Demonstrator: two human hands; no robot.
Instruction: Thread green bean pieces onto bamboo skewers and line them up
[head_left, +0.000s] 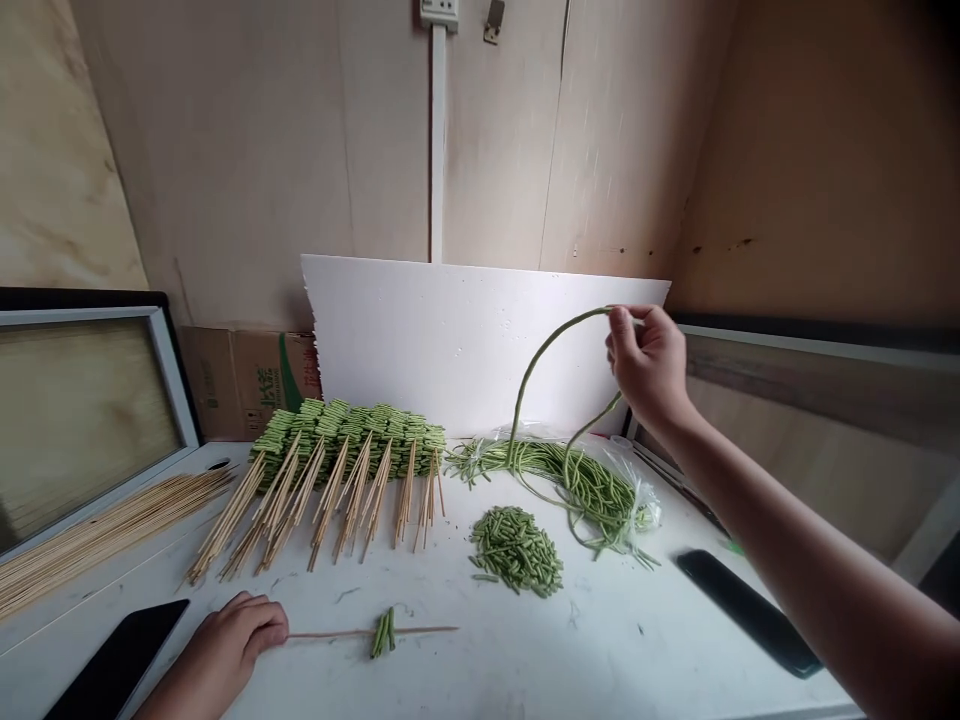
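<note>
Right hand: raised above the tabletop, the right hand [651, 360] pinches a long bean [536, 358] between thumb and curled fingers.
Long bean: slender, smooth and mid-green; it bows in a high arch leftward from the fingertips, then drops to the uncut beans [600, 490]. A second green strand descends from below the hand; whether it belongs to the same bean cannot be told.
Left hand: low over the white table [450, 680], the left hand [238, 638] has its fingers closed around one end of a skewer [326, 634].
Skewer: thin, pale brown, nearly level, pointing right.
Threaded pieces: a few short bean pieces [383, 633], darker green, side by side and crosswise on the skewer, its tip bare beyond them.
Cut pile: short, dull-green lengths [517, 550] heaped between the skewer and the uncut beans.
Uncut beans: long, tangled, partly within clear plastic [645, 503].
Loaded skewers: stacked green rows [360, 425], their bare stick ends fanned forward.
</note>
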